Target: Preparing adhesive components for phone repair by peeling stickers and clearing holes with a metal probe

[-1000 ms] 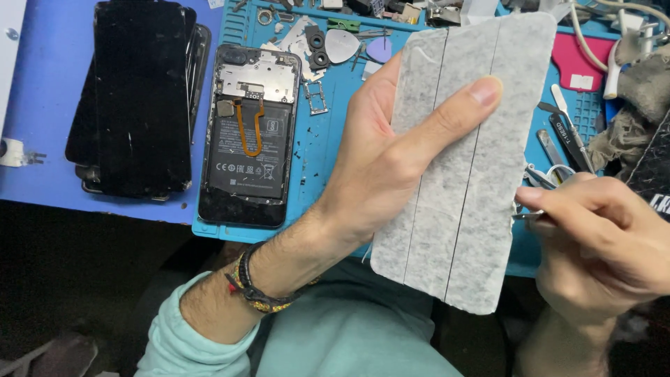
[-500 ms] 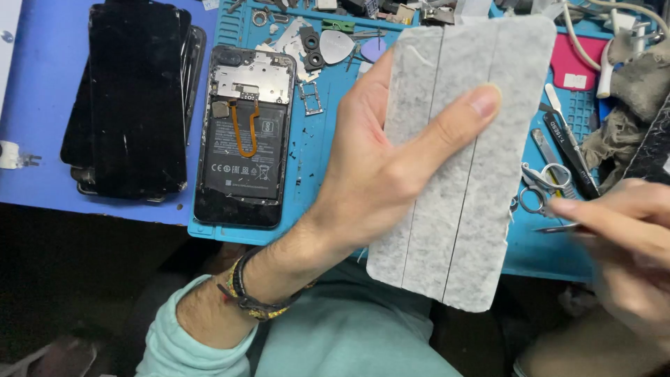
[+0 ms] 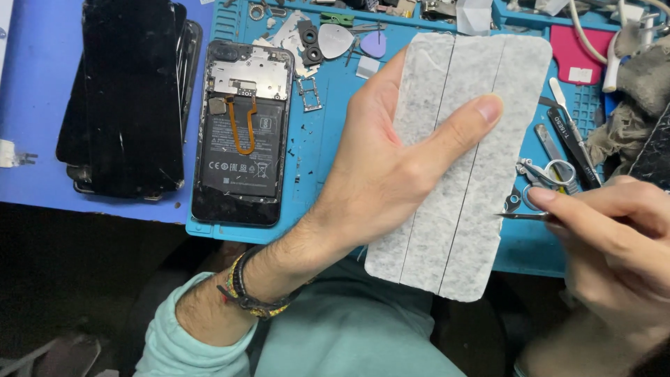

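Note:
My left hand [image 3: 391, 174] holds up a grey speckled sheet [image 3: 460, 209] with rounded corners, thumb across its front; two thin lines split it into three strips. At the sheet's right edge my right hand [image 3: 614, 244] pinches metal tweezers [image 3: 520, 216], tip pointing left and almost touching the sheet. An opened phone [image 3: 241, 132] with its back off, showing a black battery and an orange flex cable, lies on the blue work mat [image 3: 314, 174] to the left of my left hand.
A stack of black phone screens [image 3: 129, 98] lies at the far left on a blue pad. Picks, small parts and screws litter the mat's top. Small scissors [image 3: 551, 174], other tools, a pink tray [image 3: 579, 56], white cable and grey cloth [image 3: 642, 91] sit at right.
My right hand has moved back in from the right, bringing the tweezers' tip up to the sheet's right edge. The sheet and left hand stay nearly still.

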